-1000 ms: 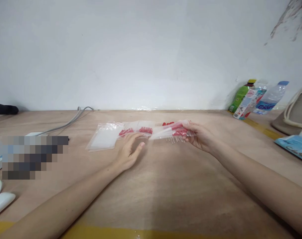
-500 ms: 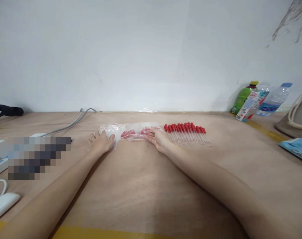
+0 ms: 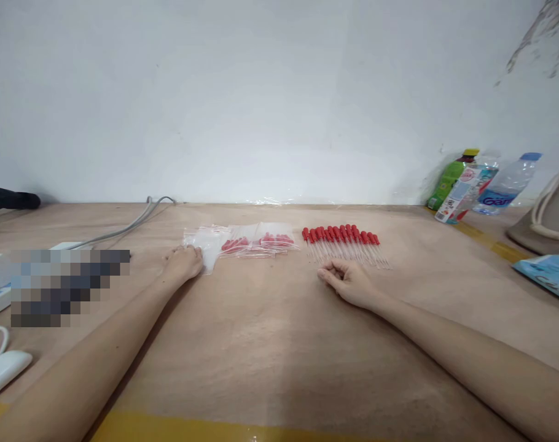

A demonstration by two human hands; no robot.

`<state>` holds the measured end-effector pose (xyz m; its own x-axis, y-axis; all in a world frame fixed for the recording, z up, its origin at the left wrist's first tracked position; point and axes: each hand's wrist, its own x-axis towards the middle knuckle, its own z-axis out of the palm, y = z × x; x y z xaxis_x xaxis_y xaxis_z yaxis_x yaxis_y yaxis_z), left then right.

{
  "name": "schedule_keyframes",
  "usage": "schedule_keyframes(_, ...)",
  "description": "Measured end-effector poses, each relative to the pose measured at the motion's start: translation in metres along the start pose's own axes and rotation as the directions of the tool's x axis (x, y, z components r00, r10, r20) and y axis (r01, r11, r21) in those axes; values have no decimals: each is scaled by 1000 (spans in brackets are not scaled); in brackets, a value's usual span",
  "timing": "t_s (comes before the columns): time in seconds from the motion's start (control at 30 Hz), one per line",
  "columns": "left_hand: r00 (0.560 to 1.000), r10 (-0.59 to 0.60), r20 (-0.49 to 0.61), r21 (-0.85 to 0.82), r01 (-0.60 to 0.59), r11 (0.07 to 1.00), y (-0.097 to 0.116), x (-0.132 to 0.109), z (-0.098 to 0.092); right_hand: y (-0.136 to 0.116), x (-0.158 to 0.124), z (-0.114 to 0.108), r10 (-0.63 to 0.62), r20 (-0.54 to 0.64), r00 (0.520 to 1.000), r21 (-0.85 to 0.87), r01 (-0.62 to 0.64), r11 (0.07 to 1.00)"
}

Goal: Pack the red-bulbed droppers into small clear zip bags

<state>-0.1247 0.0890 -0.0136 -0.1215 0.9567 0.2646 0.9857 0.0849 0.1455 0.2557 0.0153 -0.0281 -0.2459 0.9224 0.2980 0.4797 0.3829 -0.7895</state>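
Note:
My left hand (image 3: pixel 183 262) rests on the table with its fingers curled in, at the left edge of some clear, flat plastic bags (image 3: pixel 210 244). Whatever lies under those fingers, if anything, is hidden. To the right of these bags lie zip bags (image 3: pixel 276 240) with red pieces showing inside, partly overlapping. A row of droppers (image 3: pixel 344 239) with red bulbs and thin clear stems lies further right, bulbs toward the wall. Just in front of their stems is my right hand (image 3: pixel 346 281), loosely closed, with nothing visible in it.
Bottles (image 3: pixel 507 184) and a carton (image 3: pixel 457 193) stand by the wall at the right. Nearer are a grey bag (image 3: pixel 544 212) and a blue packet (image 3: pixel 547 276). On the left are a grey cable (image 3: pixel 123 233), a white device (image 3: pixel 7 371) and a blurred-out object (image 3: pixel 72 285).
My right hand has left the zip bags, moved right and nearer to me, and curled its fingers. My left hand has drawn its spread fingers in and shifted slightly left, off the flat bags.

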Motion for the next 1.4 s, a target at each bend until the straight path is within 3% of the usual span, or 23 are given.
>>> schedule_keyframes(0.1,997,-76,15,57,75,996,4,-2,-9,4,-1,-2,49,16,999,46,-50,998)
schedule_keyframes(0.2,998,-57,-14,78,58,995,15,-1,-26,3,0,-1,39,33,999,31,-40,999)
schedule_keyframes(0.27,999,0,-45,77,3,997,27,-3,-41,1,0,-1,19,20,1000,9,-20,1000)
schedule_keyframes(0.37,976,211,-47,37,-209,977,54,-16,-62,-1,-1,-3,4,-1,1000,-17,-4,1000)
schedule_keyframes(0.43,859,509,-51,-99,-511,854,76,-35,-70,-2,-1,-3,1,2,1000,-35,-1,999)
schedule_keyframes(0.47,791,611,-32,-155,-608,779,86,-46,-71,-2,-2,-4,0,5,1000,-46,1,999)
schedule_keyframes(0.6,519,843,140,-295,-791,536,117,-89,-54,0,-2,-2,-1,-28,1000,-95,-1,995)
schedule_keyframes(0.67,438,877,200,-342,-807,481,122,-101,-41,2,-2,-2,5,-89,996,-135,-17,991)
schedule_keyframes(0.73,405,888,218,-365,-810,459,123,-106,-30,3,-1,-3,0,-166,986,-203,-34,979)
schedule_keyframes(0.93,407,893,194,-403,-797,451,119,-103,-24,4,8,-15,-54,-290,956,-451,-86,888)
schedule_keyframes(1.1,462,866,189,-401,-769,498,124,-105,-22,8,29,-24,-76,-337,938,-575,-142,806)
schedule_keyframes(1.23,496,851,172,-397,-756,521,128,-105,-19,7,53,-20,30,-330,943,-622,-241,745)
schedule_keyframes(1.4,504,851,148,-406,-754,517,127,-106,-17,0,78,-9,224,-327,918,-657,-392,644)
